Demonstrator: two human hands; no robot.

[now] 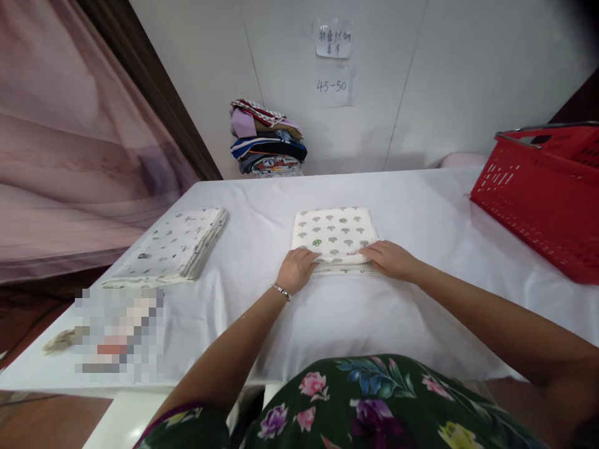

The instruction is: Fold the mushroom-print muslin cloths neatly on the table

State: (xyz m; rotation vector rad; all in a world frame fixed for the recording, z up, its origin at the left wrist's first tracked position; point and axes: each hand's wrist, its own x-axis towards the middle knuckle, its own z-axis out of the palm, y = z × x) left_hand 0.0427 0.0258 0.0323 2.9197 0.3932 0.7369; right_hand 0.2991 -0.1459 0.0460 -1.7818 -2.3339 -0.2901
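A folded white cloth (pixel 333 234) printed with grey mushrooms, a few of them green or pink, lies in the middle of the table. My left hand (pixel 298 269) holds its near left corner, fingers closed on the edge. At the near right corner, my right hand (pixel 389 259) grips the same cloth between thumb and fingers. Beneath the near edge, more folded layers (pixel 346 269) show between my hands. Both thumbs are partly hidden.
A stack of folded white printed cloths (pixel 171 246) lies on the left of the white-covered table (pixel 412 212). A red basket (pixel 543 199) stands at the right. A pile of coloured fabrics (pixel 267 140) is by the wall. A blurred-out item (pixel 122 330) lies front left.
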